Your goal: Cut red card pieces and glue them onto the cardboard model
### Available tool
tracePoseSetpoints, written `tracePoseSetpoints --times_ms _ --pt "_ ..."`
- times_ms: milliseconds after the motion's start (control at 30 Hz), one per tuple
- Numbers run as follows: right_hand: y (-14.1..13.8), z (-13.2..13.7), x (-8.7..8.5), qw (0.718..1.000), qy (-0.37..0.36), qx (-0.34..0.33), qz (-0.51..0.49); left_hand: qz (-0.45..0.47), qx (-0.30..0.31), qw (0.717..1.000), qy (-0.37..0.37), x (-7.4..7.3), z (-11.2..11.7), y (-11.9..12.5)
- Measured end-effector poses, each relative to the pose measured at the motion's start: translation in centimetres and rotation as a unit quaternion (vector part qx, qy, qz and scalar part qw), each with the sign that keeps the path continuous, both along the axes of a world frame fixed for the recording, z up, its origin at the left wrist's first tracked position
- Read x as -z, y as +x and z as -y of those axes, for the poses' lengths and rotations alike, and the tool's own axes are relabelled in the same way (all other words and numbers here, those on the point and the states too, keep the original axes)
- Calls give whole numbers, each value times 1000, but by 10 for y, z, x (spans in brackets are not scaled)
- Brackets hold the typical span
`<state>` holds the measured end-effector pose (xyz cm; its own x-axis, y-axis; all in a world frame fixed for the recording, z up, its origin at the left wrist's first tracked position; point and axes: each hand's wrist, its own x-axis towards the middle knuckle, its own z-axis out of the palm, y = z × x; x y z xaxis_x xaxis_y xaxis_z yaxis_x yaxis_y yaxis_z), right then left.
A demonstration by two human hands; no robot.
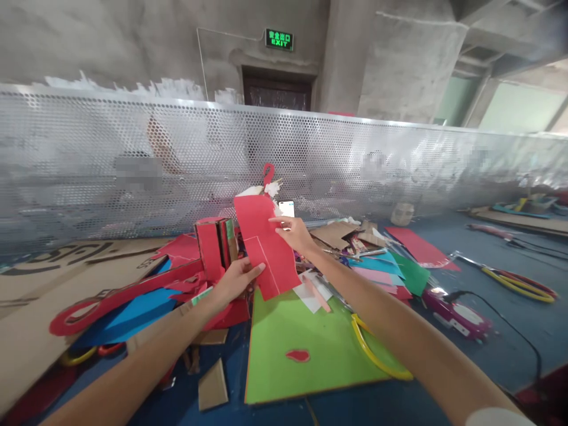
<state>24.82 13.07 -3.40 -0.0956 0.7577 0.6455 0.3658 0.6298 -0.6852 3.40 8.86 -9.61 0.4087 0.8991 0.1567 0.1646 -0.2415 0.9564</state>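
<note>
A sheet of red paper [270, 260] with pale lines drawn on it is held up in front of me. My left hand [239, 278] pinches its lower left edge, thumb on the near face. At the upper right edge my right hand [290, 232] grips the same sheet between thumb and fingers. Below it lies a green board [310, 331] with a small red paper scrap [297, 355] on it. Yellow-handled scissors [377, 352] rest at the board's right side, partly hidden by my right forearm.
Red-covered cardboard pieces [210, 248] and blue paper [137, 313] crowd the left. On the right are coloured sheets [381, 266], a purple corded device [457, 313] and long-handled scissors [510, 281]. A perforated metal screen [199, 154] stands behind, with a jar [403, 214] before it.
</note>
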Motion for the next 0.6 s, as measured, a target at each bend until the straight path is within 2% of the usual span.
tracePoseSetpoints --times_ms 167,333,600 --pt "-1 -1 4 999 14 23 -38 -4 -5 1000 -19 3 -3 -2" --pt "3 2 12 997 -7 20 -80 -41 7 999 -29 2 -4 -3" --pt "14 28 15 991 -64 22 -118 -19 19 998 -58 -15 4 0"
